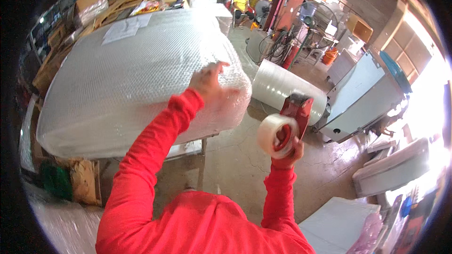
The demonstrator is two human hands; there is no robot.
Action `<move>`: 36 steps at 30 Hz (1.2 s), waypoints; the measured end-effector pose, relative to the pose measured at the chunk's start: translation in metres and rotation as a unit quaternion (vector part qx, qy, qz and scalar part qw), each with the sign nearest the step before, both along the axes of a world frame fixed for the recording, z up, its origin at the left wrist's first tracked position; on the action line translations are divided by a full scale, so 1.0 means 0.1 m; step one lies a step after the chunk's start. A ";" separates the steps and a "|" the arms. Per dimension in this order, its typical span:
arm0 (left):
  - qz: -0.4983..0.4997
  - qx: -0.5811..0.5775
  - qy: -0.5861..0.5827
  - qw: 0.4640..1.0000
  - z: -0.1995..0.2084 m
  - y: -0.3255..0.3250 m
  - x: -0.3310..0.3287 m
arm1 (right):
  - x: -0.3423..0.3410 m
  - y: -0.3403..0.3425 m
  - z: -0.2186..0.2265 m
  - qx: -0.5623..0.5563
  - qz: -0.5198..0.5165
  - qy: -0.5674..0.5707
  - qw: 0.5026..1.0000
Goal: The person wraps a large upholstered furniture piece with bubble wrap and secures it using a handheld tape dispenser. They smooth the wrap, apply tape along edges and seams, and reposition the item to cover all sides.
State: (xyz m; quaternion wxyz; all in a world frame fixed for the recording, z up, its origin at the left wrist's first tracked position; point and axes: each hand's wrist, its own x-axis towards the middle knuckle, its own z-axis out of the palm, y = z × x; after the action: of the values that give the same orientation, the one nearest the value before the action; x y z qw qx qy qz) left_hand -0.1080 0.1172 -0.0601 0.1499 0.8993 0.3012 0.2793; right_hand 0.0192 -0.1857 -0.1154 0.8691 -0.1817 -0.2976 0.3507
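Nearest the lens, two red sleeves [155,160] rise from the lower edge. The right hand [288,154] has its fingers clamped on the handle of a red tape dispenser [296,113], held upright off the package so the glossy clear tape roll [274,135] hangs free. The left hand [209,82], fingers spread flat, presses the near corner of the large bubble-wrapped package [132,80], seemingly to pin the wrap down. The package lies on a table, soft, dimpled and rounded. Beyond it, a translucent roll of wrap [282,87] rests on the concrete floor.
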 end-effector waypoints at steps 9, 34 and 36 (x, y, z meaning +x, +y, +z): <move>-0.275 -0.480 -0.016 0.833 0.10 -0.92 -0.25 | -0.62 -0.33 -0.09 -0.255 -0.417 -0.530 0.693; -0.004 -0.014 0.126 0.992 -0.01 1.13 0.66 | -0.76 0.44 0.49 -0.463 -0.283 -0.590 0.598; 0.005 -0.014 0.083 0.996 -0.20 1.23 0.72 | -0.85 0.27 0.20 -0.471 -0.284 -0.566 0.614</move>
State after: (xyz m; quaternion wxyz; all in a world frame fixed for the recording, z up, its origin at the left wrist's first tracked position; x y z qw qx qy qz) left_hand -0.0356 0.2402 -0.0800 0.1349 0.9158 0.3211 0.1999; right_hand -0.0655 -0.1590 -0.0951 0.3792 -0.8040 -0.4579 0.0063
